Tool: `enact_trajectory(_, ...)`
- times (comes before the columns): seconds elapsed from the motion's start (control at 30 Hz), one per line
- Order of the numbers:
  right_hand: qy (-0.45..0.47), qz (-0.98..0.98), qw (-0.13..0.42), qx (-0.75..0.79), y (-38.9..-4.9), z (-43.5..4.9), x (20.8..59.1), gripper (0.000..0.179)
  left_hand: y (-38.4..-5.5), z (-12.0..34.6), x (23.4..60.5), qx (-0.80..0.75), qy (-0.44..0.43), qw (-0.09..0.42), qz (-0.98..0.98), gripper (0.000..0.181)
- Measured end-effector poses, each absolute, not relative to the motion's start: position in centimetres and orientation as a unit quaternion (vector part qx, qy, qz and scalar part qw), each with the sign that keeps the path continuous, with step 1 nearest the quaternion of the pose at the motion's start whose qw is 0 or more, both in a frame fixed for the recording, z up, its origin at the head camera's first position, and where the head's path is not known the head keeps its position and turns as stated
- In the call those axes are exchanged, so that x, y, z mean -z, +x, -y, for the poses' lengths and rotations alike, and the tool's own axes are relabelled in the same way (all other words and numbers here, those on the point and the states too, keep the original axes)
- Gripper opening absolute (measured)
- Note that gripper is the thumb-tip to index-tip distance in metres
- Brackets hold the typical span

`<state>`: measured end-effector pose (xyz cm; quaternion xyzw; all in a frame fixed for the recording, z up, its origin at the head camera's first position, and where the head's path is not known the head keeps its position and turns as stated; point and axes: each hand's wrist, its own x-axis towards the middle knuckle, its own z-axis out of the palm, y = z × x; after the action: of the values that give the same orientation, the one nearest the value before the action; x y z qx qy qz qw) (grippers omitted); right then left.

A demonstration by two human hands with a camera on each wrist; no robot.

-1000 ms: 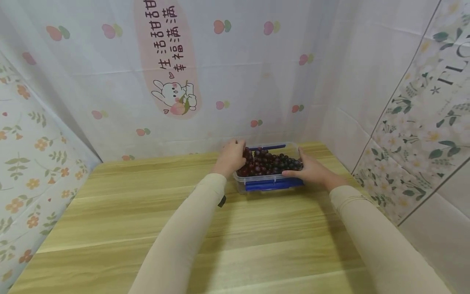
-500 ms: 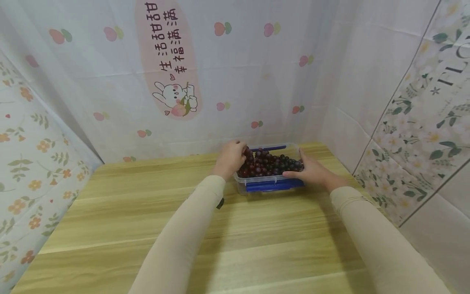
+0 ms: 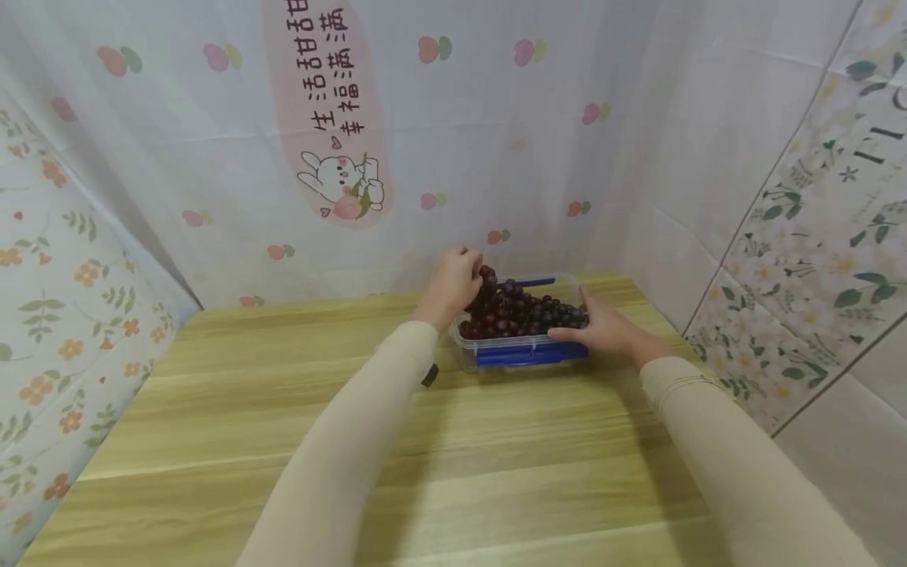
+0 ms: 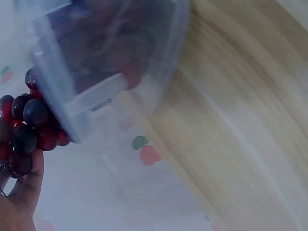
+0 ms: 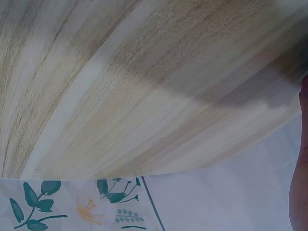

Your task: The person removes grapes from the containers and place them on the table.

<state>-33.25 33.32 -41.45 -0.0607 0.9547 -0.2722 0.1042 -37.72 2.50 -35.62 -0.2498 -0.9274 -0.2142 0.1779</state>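
Observation:
A clear plastic food container [image 3: 468, 356] with blue clips stands near the back of the table, heaped with dark red and black grapes [image 3: 520, 313]. Over its left end my left hand [image 3: 450, 285] pinches a bunch of grapes [image 3: 486, 285], raised above the heap. The left wrist view shows that bunch [image 4: 33, 120] beside the container's wall [image 4: 57, 96], with fingers [image 4: 31, 192] beneath it. At the container's right end my right hand [image 3: 602, 327] grips the corner, thumb along the front rim. Only an edge of the right hand [image 5: 299, 168] appears in the right wrist view.
A wood-grain table [image 3: 283, 409] extends to the left and front of the container. Close behind it hangs a white printed curtain [image 3: 510, 157], and a floral panel [image 3: 815, 236] borders the right side.
My left hand has risen from inside the container's left end, lifting the bunch of grapes above the heap. The right hand keeps its place on the container.

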Motion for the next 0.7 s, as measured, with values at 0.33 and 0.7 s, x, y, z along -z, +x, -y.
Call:
enact_trajectory(0.33, -0.067, -0.953, 0.104, 0.276, -33.2, -33.2, 41.4, 0.132, -37.4, -2.2, 32.3, 0.246, -0.249, 0.214, 0.912, 0.01)
enact_trajectory(0.7, -0.068, -0.955, 0.1, 0.27, -33.4, -33.1, 41.4, 0.131, -36.9, -1.6, 29.8, 0.273, -0.199, 0.244, 0.909, 0.009)
